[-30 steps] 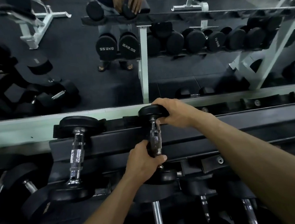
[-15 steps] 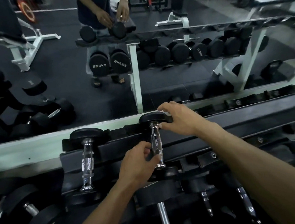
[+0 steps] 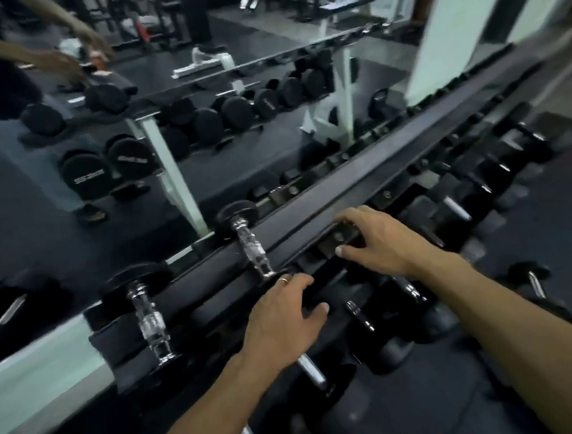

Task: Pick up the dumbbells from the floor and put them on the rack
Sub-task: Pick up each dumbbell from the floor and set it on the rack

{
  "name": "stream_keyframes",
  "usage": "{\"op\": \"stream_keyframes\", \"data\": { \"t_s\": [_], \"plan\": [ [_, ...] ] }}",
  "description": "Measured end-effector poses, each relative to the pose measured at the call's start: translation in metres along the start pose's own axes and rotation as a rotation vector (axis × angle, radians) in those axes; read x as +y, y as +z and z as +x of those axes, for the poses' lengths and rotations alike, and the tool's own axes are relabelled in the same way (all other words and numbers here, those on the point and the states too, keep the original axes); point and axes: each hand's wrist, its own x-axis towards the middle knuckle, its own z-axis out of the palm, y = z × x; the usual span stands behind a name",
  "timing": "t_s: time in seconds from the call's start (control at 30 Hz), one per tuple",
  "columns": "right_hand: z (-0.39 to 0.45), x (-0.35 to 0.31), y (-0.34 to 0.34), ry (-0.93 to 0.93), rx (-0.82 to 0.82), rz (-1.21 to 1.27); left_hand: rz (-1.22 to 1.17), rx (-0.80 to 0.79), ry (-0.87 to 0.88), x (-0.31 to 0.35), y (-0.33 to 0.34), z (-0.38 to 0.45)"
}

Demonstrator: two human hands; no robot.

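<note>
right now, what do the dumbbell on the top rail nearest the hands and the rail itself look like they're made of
Dumbbell handle: bright, mirror-like glints suggest chromed steel. Its far head: matte black with no shine, probably rubber-coated, though blur leaves that open. Top rail: flat, dull black bar with bolted brackets, likely painted steel.

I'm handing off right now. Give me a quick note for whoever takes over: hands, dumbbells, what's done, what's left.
Left hand: empty, fingers relaxed, near the top rail.
Right hand: empty, fingers spread over the rail.
Done: two small chrome-handled dumbbells sit across the top rail, the nearer dumbbell and the farther dumbbell; neither is touched.
Left: one dumbbell on the floor shows at right. The frame is motion-blurred, so look around for others.
</note>
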Motion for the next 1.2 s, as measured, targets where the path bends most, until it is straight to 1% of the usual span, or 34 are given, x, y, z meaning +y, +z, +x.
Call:
{"op": "stream_keyframes", "data": {
  "t_s": [0.2, 0.33, 0.47, 0.53, 0.67, 0.8, 0.93, 1.07, 1.2],
  "plan": [
    [-0.116, 0.075, 0.003, 0.294, 0.02, 0.032, 0.124, -0.218, 0.229, 0.064, 0.069, -0.012],
    [-0.209, 0.137, 0.018, 0.484, 0.0, 0.031, 0.208, -0.359, 0.385, 0.114, 0.14, -0.026],
    [-0.301, 0.198, 0.041, 0.63, -0.071, 0.032, 0.316, -0.496, 0.526, 0.159, 0.219, -0.047],
    [-0.34, 0.23, 0.054, 0.683, -0.106, 0.035, 0.362, -0.548, 0.559, 0.176, 0.26, -0.058],
    [-0.403, 0.29, 0.089, 0.741, -0.164, 0.07, 0.442, -0.661, 0.549, 0.194, 0.341, -0.08],
    [-0.447, 0.342, 0.135, 0.8, -0.204, 0.128, 0.514, -0.765, 0.549, 0.198, 0.416, -0.094],
    [-0.469, 0.391, 0.196, 0.849, -0.228, 0.156, 0.582, -0.851, 0.579, 0.18, 0.49, -0.093],
    [-0.479, 0.434, 0.283, 0.93, -0.272, 0.189, 0.63, -0.938, 0.613, 0.137, 0.566, -0.086],
    [-0.487, 0.461, 0.381, 1.05, -0.307, 0.297, 0.651, -1.033, 0.619, 0.081, 0.64, -0.072]
  ]
}}
